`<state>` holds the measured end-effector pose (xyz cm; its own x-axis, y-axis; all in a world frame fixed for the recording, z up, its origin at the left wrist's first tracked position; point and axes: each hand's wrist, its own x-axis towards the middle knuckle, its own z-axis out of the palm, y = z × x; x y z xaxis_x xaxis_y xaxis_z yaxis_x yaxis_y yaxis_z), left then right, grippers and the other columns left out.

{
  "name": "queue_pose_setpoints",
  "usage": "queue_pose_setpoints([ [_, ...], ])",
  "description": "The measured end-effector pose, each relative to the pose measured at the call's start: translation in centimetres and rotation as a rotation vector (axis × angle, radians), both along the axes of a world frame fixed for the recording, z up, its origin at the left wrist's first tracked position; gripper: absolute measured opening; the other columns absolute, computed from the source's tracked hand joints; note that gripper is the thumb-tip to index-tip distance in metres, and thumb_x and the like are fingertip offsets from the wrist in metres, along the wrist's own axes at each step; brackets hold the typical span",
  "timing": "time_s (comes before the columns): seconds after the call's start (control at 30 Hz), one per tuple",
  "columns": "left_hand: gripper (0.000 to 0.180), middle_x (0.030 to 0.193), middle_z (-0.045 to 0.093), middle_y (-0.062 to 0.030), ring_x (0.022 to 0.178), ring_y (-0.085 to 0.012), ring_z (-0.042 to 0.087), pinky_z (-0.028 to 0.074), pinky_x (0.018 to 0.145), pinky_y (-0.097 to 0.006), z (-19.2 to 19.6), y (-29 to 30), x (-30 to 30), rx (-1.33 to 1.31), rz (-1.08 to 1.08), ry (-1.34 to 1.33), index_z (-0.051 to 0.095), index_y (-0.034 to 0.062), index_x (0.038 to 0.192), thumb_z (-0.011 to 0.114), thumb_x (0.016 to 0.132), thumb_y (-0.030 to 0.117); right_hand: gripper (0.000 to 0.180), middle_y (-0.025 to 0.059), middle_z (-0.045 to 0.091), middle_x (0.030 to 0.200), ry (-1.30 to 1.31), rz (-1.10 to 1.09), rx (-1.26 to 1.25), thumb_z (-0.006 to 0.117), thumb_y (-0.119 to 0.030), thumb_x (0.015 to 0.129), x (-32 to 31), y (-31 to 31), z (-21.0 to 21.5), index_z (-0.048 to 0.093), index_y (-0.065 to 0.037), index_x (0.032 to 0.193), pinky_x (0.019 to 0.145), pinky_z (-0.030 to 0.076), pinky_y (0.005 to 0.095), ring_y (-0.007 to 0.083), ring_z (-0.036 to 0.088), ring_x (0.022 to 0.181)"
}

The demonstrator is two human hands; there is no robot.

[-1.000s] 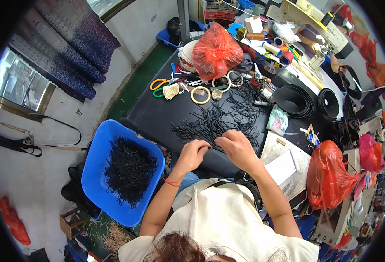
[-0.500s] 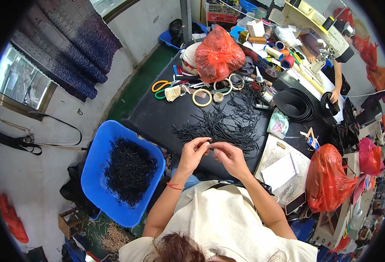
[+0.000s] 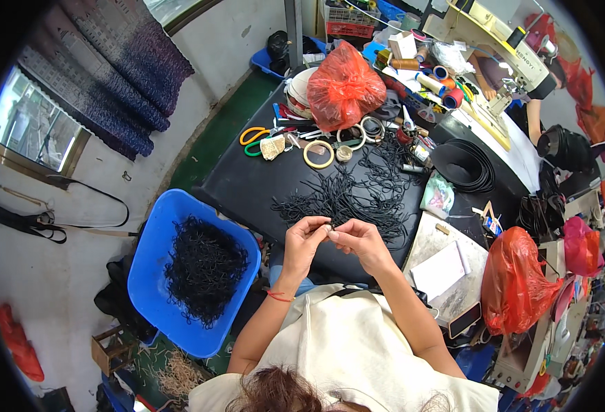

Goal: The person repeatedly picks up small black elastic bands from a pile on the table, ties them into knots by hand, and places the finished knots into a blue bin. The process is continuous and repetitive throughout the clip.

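My left hand (image 3: 302, 242) and my right hand (image 3: 360, 243) meet over the front edge of the black table, thumbs and forefingers pinched. Their fingertips almost touch around a small dark bit, too small to make out. Just beyond them lies a loose heap of thin black cords (image 3: 347, 196), spread across the table. To the left, lower than the tabletop, a blue plastic tub (image 3: 148, 275) holds a tangled mass of black cord pieces (image 3: 205, 271).
Scissors (image 3: 254, 137), tape rolls (image 3: 317, 154) and a knotted red bag (image 3: 346, 86) sit at the back. On the right are a coiled black strip (image 3: 464, 165), a paper pad (image 3: 441, 269), a phone (image 3: 464, 320) and another red bag (image 3: 515, 281). Beyond, a person works at a sewing machine (image 3: 515, 58).
My right hand has turned slightly, its fingertips drawn in against the left ones. At the sewing machine, the other person's hand and a black piece have shifted right.
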<state>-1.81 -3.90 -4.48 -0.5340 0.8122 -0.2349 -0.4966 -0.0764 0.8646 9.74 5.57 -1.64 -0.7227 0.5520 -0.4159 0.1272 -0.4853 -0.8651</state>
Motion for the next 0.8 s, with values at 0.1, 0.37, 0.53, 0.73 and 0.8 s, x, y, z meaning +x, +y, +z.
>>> queue_pose_setpoints([
  [0.1, 0.016, 0.086, 0.063, -0.0056, 0.076, -0.0093, 0.059, 0.05, 0.068, -0.022, -0.1, -0.1, -0.5, -0.02, -0.052, -0.041, 0.061, -0.0011, 0.098, 0.058, 0.083, 0.003, 0.016, 0.0011, 0.059, 0.071, -0.019, 0.004, -0.093, 0.072, -0.016, 0.076, 0.0, 0.2, 0.3, 0.061, -0.005, 0.08, 0.053, 0.038, 0.0185, 0.0064, 0.052, 0.062],
  [0.37, 0.016, 0.084, 0.063, -0.0049, 0.074, -0.0094, 0.06, 0.049, 0.068, -0.021, -0.4, -0.3, 0.4, -0.048, 0.028, 0.219, 0.06, -0.0017, 0.097, 0.06, 0.082, 0.002, 0.021, 0.0015, 0.058, 0.069, -0.019, 0.018, -0.234, 0.072, -0.019, 0.076, -0.1, 0.6, -0.1, 0.055, -0.007, 0.076, 0.053, 0.039, 0.0185, 0.0069, 0.051, 0.059],
  [0.53, 0.013, 0.083, 0.064, -0.0058, 0.073, -0.0081, 0.06, 0.049, 0.066, -0.022, 0.7, -0.4, 0.8, -0.099, 0.102, 0.561, 0.058, -0.0016, 0.092, 0.062, 0.081, 0.004, 0.024, 0.0013, 0.057, 0.065, -0.067, -0.083, -0.072, 0.071, -0.022, 0.077, -0.6, -0.6, -0.4, 0.053, -0.006, 0.074, 0.049, 0.038, 0.0175, 0.0064, 0.05, 0.054],
  [0.73, 0.011, 0.079, 0.063, -0.0046, 0.072, -0.0075, 0.059, 0.049, 0.064, -0.022, 1.1, -0.3, 0.4, -0.046, 0.056, 0.512, 0.056, -0.0025, 0.089, 0.062, 0.081, 0.003, 0.027, 0.0007, 0.055, 0.062, 0.011, -0.118, 0.084, 0.07, -0.026, 0.078, -0.9, -1.4, -1.1, 0.052, -0.006, 0.073, 0.047, 0.037, 0.0171, 0.0052, 0.048, 0.052],
  [0.8, 0.012, 0.08, 0.062, -0.0043, 0.073, -0.0075, 0.059, 0.049, 0.065, -0.022, 0.4, -0.3, 0.2, -0.038, 0.025, 0.363, 0.055, -0.0025, 0.09, 0.062, 0.081, 0.002, 0.028, 0.0005, 0.055, 0.062, 0.039, -0.124, 0.113, 0.07, -0.027, 0.078, -1.0, -1.5, -1.1, 0.052, -0.006, 0.073, 0.047, 0.037, 0.0172, 0.0049, 0.048, 0.052],
])
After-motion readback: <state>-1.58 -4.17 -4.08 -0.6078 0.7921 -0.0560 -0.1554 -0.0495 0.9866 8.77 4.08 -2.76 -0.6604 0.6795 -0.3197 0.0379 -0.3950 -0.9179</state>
